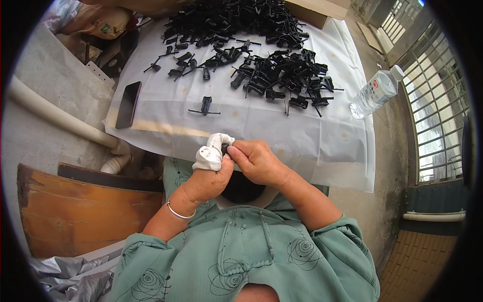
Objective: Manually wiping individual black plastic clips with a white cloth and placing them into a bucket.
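Observation:
My left hand (210, 177) has white cloth wrapped over some of its fingers and a bangle at the wrist. It is closed on a small black plastic part (225, 149), mostly hidden by the fingers. The thumb and forefinger of my right hand (259, 162) pinch at the same part, meeting the left fingertips. Both hands are over the near edge of the table. Below them, on my lap, is a pale-rimmed container (267, 198) with a dark inside. A single black plastic part with thin arms (206, 105) lies on the table just beyond my hands.
A big heap of black plastic parts (231, 22) covers the table's far side, with a smaller heap (287, 73) nearer on the right. A phone (129, 104) lies at the left edge, a water bottle (375, 93) at the right. White sheeting (166, 100) covers the tabletop.

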`<state>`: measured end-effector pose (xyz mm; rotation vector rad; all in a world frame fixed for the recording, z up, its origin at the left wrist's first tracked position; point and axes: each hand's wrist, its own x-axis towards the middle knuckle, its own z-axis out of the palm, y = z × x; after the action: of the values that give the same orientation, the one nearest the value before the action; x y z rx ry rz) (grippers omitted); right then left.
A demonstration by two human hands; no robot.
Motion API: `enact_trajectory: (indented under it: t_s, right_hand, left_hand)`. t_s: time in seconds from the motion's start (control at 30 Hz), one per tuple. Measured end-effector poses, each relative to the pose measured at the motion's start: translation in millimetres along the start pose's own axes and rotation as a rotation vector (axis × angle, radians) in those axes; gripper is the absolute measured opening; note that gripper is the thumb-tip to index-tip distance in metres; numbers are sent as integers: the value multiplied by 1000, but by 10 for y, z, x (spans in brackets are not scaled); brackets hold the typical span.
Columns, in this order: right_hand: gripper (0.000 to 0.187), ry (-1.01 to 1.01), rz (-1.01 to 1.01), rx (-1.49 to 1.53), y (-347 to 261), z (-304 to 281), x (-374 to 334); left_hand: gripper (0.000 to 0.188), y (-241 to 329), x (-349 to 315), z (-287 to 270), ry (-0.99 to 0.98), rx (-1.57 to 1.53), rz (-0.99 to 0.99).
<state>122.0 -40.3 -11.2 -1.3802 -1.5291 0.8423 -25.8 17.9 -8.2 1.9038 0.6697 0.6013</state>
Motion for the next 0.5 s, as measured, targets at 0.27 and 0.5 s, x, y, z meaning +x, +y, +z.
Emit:
enact_trajectory:
  t_s: [0.27, 0.5]
  right_hand:
    - [23, -68, 61, -404, 128, -219, 357]
    - [11, 129, -146, -787, 437, 103, 719]
  left_hand:
    - [33, -91, -31, -255, -99, 470, 264]
    - [30, -264, 208, -305, 330, 190, -20]
